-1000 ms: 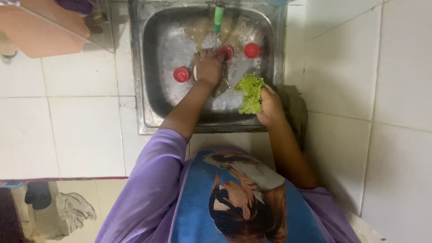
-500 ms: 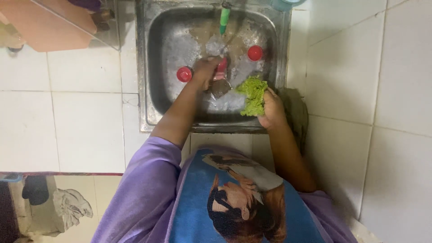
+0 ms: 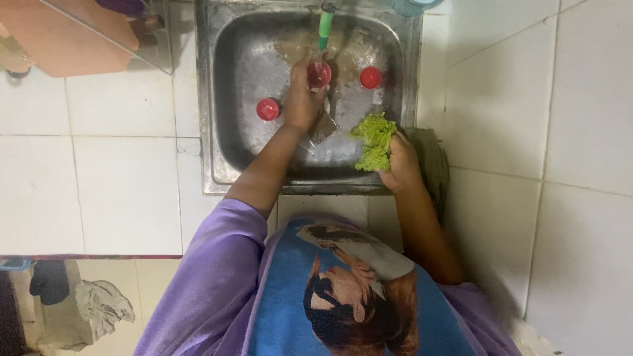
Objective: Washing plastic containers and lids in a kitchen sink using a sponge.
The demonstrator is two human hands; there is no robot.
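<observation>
Sink top cut off; left hand half hides red cup.

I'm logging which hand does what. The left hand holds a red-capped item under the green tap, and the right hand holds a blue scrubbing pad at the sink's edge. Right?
Not quite: the scrubbing pad in the right hand is green, not blue, as the head view shows. The rest stands: the left hand holds a red-capped item under the green tap, the pad being at the sink's edge.

My left hand holds a red cup upper centre; my right hand grips a green scrubber mid-frame.
</observation>
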